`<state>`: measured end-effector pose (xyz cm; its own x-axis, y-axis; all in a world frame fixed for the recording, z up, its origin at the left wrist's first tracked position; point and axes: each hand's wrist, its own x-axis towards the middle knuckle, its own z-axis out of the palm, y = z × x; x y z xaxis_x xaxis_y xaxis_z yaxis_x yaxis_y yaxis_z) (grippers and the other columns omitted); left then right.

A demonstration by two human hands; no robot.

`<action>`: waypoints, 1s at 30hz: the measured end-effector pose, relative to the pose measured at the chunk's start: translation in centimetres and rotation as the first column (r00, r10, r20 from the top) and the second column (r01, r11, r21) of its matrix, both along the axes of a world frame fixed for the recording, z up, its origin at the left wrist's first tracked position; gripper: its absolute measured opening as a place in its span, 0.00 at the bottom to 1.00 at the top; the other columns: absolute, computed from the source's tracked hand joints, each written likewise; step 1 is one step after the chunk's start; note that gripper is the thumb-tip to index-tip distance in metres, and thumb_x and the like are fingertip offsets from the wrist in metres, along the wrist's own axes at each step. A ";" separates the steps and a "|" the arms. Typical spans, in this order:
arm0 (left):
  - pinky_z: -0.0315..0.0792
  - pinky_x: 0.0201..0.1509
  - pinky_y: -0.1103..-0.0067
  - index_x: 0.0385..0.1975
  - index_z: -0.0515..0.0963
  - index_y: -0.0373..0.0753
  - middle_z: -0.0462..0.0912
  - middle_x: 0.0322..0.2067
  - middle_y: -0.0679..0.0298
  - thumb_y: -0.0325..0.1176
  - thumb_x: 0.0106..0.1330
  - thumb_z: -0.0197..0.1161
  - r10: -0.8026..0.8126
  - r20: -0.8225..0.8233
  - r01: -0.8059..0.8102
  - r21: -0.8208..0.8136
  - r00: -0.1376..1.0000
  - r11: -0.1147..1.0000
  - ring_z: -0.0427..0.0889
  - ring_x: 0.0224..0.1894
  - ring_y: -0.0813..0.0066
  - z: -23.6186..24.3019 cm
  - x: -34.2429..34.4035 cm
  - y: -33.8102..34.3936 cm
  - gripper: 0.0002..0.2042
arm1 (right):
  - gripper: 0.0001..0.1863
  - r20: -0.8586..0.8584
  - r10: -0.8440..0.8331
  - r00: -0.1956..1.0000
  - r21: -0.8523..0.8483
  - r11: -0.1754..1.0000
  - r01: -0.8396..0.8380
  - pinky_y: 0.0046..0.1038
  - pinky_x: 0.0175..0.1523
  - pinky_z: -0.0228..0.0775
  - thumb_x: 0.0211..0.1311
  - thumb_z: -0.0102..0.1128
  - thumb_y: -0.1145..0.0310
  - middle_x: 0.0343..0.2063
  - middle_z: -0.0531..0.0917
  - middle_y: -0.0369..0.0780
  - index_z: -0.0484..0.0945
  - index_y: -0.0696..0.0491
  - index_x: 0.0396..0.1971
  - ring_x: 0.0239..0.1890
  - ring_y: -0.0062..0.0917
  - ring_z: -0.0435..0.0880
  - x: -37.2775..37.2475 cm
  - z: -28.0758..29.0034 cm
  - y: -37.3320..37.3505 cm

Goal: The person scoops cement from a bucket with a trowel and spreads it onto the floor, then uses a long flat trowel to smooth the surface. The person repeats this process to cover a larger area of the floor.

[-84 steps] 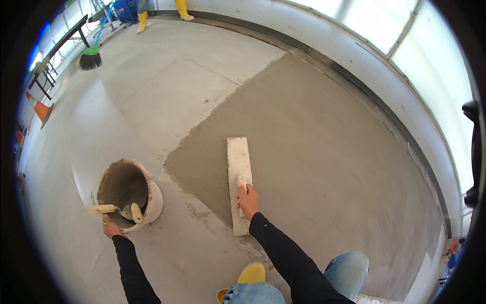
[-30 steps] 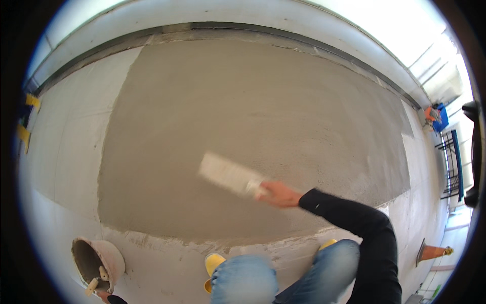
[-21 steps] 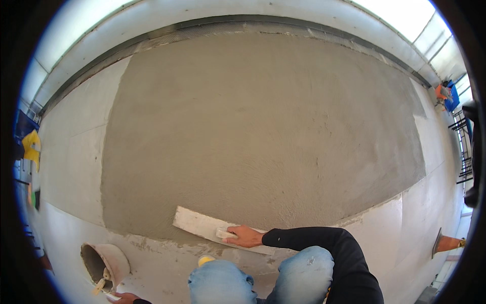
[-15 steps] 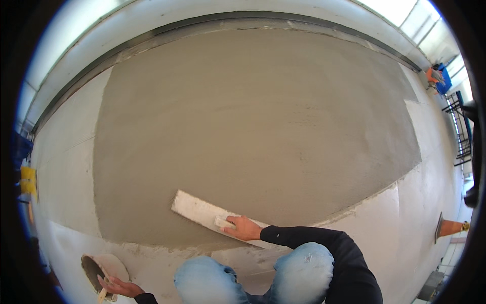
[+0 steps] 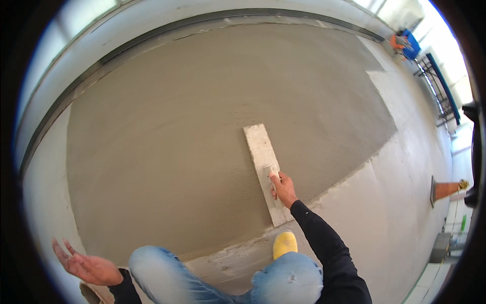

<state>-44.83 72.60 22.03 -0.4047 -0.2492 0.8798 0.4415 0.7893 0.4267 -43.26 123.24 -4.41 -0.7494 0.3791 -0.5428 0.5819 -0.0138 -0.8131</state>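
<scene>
My right hand (image 5: 284, 190) is closed around the handle of a long pale plastering float (image 5: 257, 141). The float's plate lies flat on a broad patch of smooth grey wet mortar (image 5: 167, 126), its near end by the patch's front edge. My left hand (image 5: 90, 267) is raised at the lower left with fingers spread and nothing in it. Just below that hand, a bucket (image 5: 90, 294) is mostly cut off and hidden.
Pale floor (image 5: 349, 197) borders the patch. My yellow boot (image 5: 285, 244) is close to the float. An orange cone (image 5: 446, 189) stands at the right, with a dark metal rack (image 5: 439, 88) farther back. A low wall (image 5: 167, 21) bounds the far side.
The float has swept forward and right, turning from sideways to nearly lengthwise. My left hand has left the wooden stick at the bucket and risen. The whole view has turned right.
</scene>
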 end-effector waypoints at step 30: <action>0.66 0.65 0.53 0.56 0.73 0.30 0.74 0.58 0.45 0.38 0.73 0.62 0.006 0.382 0.136 -0.344 0.924 0.929 0.72 0.61 0.43 0.5 -3.0 17.7 0.20 | 0.21 -0.245 -0.758 0.605 -0.101 0.641 0.761 0.30 0.17 0.69 0.73 0.56 0.50 0.18 0.77 0.40 0.77 0.55 0.39 0.13 0.24 0.75 0.5 -2.3 40.9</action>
<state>-47.87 90.30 22.53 -0.7221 0.0913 0.6857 0.3630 0.8938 0.2633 -42.80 164.17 -6.73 -0.2914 0.8787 -0.3781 0.1520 -0.3477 -0.9252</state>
